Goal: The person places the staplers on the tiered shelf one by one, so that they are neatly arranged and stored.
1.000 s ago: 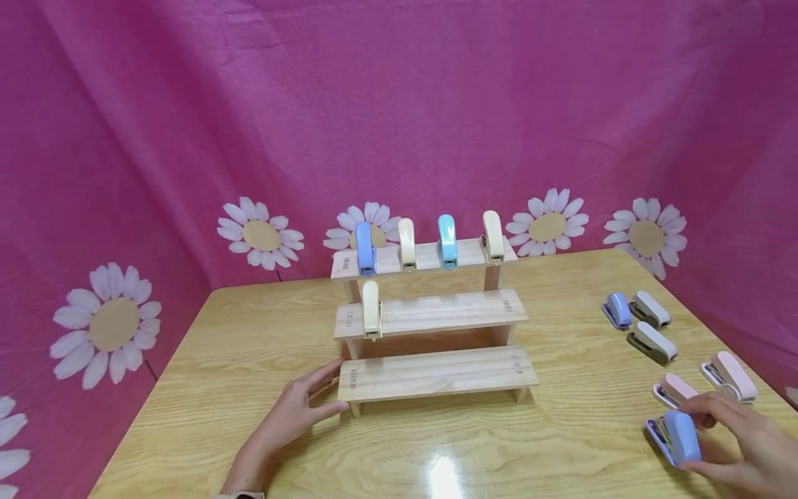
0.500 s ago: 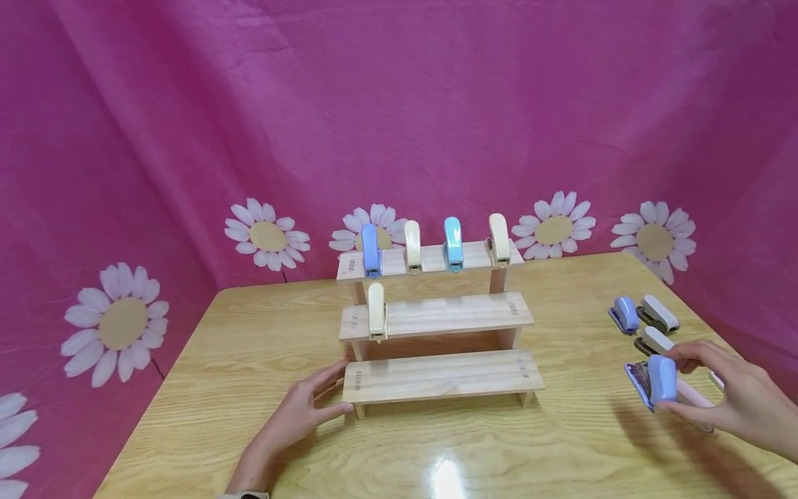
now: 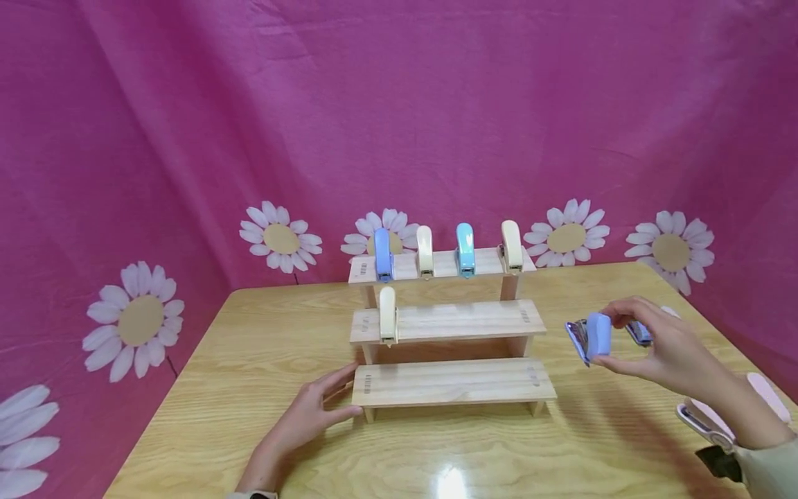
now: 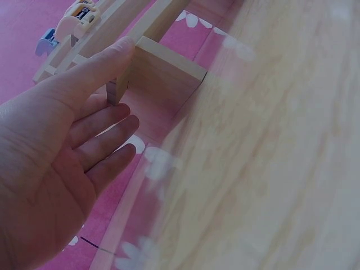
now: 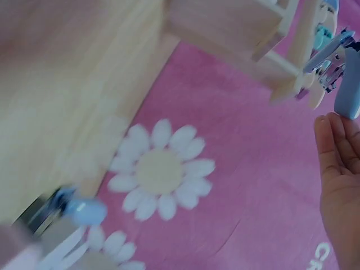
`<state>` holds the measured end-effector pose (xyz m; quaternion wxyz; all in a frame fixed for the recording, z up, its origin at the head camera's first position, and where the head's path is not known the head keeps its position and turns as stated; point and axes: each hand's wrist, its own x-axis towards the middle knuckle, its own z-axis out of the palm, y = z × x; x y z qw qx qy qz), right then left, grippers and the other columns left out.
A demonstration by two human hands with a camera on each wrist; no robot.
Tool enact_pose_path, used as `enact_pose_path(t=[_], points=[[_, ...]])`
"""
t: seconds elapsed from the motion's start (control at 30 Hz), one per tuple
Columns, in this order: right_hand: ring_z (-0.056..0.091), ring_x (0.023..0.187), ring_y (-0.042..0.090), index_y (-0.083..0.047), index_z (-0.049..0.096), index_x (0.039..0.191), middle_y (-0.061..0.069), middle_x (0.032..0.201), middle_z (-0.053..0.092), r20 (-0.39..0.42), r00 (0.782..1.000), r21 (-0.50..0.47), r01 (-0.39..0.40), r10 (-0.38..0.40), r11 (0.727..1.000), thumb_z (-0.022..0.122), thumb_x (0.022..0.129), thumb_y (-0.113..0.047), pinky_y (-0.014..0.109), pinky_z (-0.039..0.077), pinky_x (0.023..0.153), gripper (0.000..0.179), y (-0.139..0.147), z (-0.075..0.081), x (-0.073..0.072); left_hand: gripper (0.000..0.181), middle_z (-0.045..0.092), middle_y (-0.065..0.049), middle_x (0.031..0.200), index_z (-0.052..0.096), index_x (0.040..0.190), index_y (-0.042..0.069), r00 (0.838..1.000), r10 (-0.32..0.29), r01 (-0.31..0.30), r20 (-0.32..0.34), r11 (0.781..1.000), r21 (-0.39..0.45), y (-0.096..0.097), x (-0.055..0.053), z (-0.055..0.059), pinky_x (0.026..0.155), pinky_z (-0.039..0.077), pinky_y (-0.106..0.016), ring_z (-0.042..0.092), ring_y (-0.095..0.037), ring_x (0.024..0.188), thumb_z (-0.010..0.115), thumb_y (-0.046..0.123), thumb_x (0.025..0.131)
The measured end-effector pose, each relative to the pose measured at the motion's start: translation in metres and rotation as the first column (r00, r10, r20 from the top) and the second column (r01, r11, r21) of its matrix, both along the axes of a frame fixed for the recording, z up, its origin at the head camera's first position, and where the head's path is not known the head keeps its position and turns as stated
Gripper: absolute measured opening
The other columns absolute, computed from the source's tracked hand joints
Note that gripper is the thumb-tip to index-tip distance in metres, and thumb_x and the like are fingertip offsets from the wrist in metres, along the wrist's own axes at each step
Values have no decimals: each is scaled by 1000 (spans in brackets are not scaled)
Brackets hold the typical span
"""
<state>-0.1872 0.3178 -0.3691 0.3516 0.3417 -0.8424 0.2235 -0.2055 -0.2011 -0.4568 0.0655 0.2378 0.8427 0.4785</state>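
Note:
My right hand pinches a periwinkle-blue stapler between thumb and fingers, above the table right of the wooden tiered stand. In the right wrist view the same stapler sits at the fingertips, its arm and base spread apart. My left hand holds the left end of the stand's lowest shelf, thumb at the front corner and fingers at the back. Its other fingers extend loosely below the shelf. Along the top shelf stand a blue stapler, two cream ones and a turquoise stapler. A cream stapler stands at the middle shelf's left.
Behind the right hand lies another blue stapler, mostly covered. Pink staplers lie at the table's right side, partly behind the forearm. A pink curtain with daisies hangs behind the wooden table.
The right hand has lifted the blue stapler off the table and carried it leftward and away, toward the stand. The left hand keeps its place on the stand; the head view has shifted slightly.

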Motion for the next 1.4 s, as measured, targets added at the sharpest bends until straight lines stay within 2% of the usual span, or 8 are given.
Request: enact_pose_path(t=[0.23,0.5,0.6,0.7,0.8,1.0,1.2,1.4], points=[[53,86,3,1,63,104,3,95,65,-36,999,-1,-37,37,999,58,81,-69,2,43,79,73,-48,10,-27,76,44,-23,150,39,149,3,1000,4,-4,1,1000,-11,-1,0,0,110,44,-47,52,-40,131,73,31,87],[55,85,13,3,61,107,5,96,63,-50,993,25,-103,104,994,58,85,-64,12,48,76,70,-99,19,-45,76,45,-21,150,40,149,6,1000,13,-13,13,1000,-26,0,1,2,112,42,-48,52,-38,132,73,33,87],[57,85,16,4,61,107,7,95,63,-41,993,47,-107,109,993,73,80,-55,21,53,73,66,-116,20,-49,76,45,-21,149,39,149,4,1000,11,-11,5,1000,-27,1,0,2,112,42,-48,52,-38,132,73,33,87],[59,87,18,3,60,108,8,97,63,-8,996,83,-83,84,993,88,69,-38,31,58,71,63,-131,20,-52,76,45,-21,149,39,149,4,1000,7,-7,1,1000,-24,1,-1,2,112,42,-47,52,-37,132,73,32,87],[60,89,21,2,60,109,10,99,63,41,998,115,-62,57,991,91,64,-29,36,59,74,63,-146,21,-53,76,46,-21,149,39,149,3,1000,6,-6,4,1000,-19,0,-1,1,111,43,-47,52,-38,132,73,32,87],[60,94,23,2,60,111,11,103,62,155,988,149,-33,10,988,88,70,-33,38,59,80,60,-171,22,-56,76,45,-19,150,40,149,5,1000,13,-13,-5,999,-32,-1,-3,-1,112,42,-47,52,-36,133,73,34,87],[60,96,25,3,61,109,13,103,63,176,984,194,-13,-21,981,86,73,-35,40,57,84,58,-188,24,-61,77,46,-21,149,39,149,3,999,6,-6,-36,1000,-13,-1,-3,-2,111,43,-46,53,-37,132,74,32,86],[60,97,25,3,61,108,14,104,63,214,977,207,-23,-22,978,85,74,-34,40,58,85,57,-198,24,-66,77,46,-22,148,39,149,2,1000,1,-1,-30,1000,1,-1,-1,-2,110,44,-46,53,-38,131,73,32,86]])
